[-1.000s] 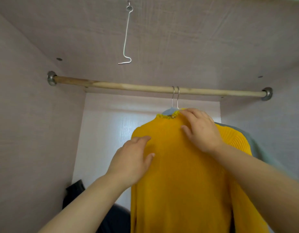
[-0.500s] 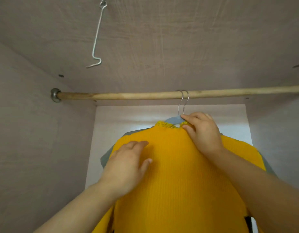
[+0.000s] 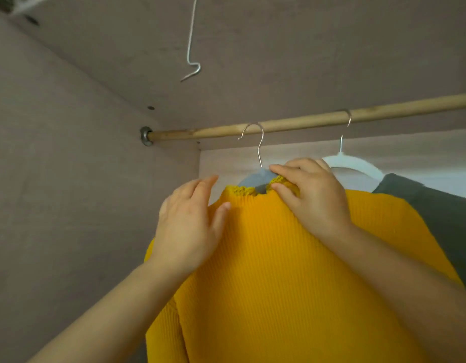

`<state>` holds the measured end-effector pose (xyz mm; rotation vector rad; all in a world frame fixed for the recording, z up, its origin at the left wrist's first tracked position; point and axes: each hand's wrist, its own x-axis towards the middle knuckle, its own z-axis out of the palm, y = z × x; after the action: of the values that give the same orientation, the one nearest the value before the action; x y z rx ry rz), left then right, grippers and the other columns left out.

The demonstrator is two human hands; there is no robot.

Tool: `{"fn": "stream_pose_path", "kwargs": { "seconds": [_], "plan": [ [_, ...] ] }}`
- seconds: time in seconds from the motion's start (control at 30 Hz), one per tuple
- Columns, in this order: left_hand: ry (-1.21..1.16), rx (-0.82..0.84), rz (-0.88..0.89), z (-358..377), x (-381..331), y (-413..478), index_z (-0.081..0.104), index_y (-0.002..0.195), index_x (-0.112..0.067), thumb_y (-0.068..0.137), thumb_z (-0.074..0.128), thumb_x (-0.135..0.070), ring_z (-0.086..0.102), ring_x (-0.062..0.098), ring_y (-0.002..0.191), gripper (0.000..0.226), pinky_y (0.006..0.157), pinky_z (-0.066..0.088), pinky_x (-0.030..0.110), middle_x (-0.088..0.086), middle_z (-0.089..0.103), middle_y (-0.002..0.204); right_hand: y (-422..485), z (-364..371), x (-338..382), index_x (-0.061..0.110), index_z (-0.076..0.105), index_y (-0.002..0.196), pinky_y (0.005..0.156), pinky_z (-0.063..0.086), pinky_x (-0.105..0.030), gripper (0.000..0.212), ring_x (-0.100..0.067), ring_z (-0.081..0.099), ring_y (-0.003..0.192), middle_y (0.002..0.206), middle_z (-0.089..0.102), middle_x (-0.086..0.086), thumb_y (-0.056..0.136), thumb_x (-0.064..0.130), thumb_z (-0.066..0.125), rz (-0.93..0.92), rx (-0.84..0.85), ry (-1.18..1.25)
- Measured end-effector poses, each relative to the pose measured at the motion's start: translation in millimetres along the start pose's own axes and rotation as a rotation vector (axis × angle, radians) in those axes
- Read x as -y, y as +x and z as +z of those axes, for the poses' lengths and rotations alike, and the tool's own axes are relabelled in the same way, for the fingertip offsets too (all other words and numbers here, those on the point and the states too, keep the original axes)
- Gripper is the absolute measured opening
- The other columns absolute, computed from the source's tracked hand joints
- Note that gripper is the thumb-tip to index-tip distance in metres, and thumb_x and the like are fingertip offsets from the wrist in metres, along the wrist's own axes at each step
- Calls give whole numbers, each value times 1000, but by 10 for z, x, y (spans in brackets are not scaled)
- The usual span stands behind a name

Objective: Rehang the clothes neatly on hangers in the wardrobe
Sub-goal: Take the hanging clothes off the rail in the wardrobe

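A yellow ribbed sweater (image 3: 292,271) hangs on a grey hanger (image 3: 255,178) whose metal hook sits over the wooden rod (image 3: 292,125). My right hand (image 3: 313,195) pinches the sweater's collar at the hanger's neck. My left hand (image 3: 192,226) lies flat on the sweater's left shoulder with fingers spread. To the right, a white hanger (image 3: 357,166) on the same rod carries a dark grey garment (image 3: 441,213), partly behind the sweater.
The wardrobe's left wall (image 3: 69,205) stands close to the sweater. A bent metal wire hook (image 3: 191,64) dangles from the wardrobe ceiling. The rod's left end sits in a metal socket (image 3: 146,136).
The yellow sweater's hanger has slid left along the rod, away from the white hanger with the grey garment. My left hand moved up to the shoulder near the collar.
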<state>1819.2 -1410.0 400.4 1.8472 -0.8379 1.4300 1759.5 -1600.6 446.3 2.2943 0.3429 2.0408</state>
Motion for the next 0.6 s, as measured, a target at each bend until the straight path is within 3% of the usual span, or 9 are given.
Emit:
{"fn": "stream_pose_path", "kwargs": {
  "seconds": [0.13, 0.27, 0.6],
  "plan": [
    [19, 86, -156, -202, 359, -689, 47, 131, -20, 90, 41, -45, 54, 22, 109, 48, 94, 42, 43, 0, 60, 116, -459, 270, 430, 16, 69, 109, 72, 43, -30, 31, -28, 57, 87, 97, 67, -3, 80, 23, 62, -49, 30, 106],
    [66, 157, -297, -439, 623, -1433, 53, 126, -22, 91, 43, -41, 54, 23, 105, 41, 91, 43, 42, 2, 61, 112, -948, 512, 836, 15, 69, 109, 73, 36, -28, 31, -29, 57, 82, 95, 66, -6, 81, 25, 60, -46, 50, 249],
    [339, 132, -574, -1458, 530, -3124, 67, 108, -21, 88, 44, -37, 60, 21, 82, 35, 74, 49, 40, -1, 66, 89, -2465, 781, 2093, 8, 68, 108, 76, 38, -23, 27, -24, 53, 81, 94, 66, -9, 85, 21, 61, -14, 94, 695]
  ]
}}
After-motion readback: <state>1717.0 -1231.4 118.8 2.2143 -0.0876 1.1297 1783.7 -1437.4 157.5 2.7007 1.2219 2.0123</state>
